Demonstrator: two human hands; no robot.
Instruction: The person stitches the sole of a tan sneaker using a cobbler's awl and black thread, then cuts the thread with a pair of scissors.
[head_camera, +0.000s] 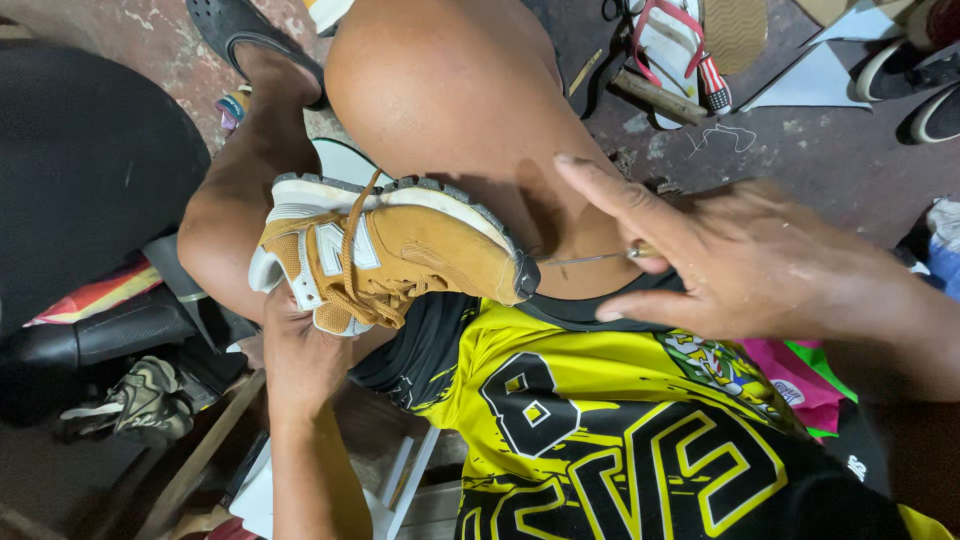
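Note:
A tan and white sneaker (400, 250) with tan laces lies on its side between my knees, its toe pointing right. My left hand (300, 350) grips it from below at the heel and laces. My right hand (740, 265) is just right of the toe and holds a thin metal awl or needle (590, 258) between fingers and thumb. The tool's tip is at the front of the toe, by the grey sole edge. The other fingers are spread out.
My bare knee (440, 90) and lower leg (240, 200) frame the shoe. Yellow and black shorts (600, 430) cover my lap. A black sandal (240, 35) sits on my foot. Flip-flops (690, 40), shoe soles and other shoes (920, 90) lie on the floor at the top right. A dark seat (80, 170) is at left.

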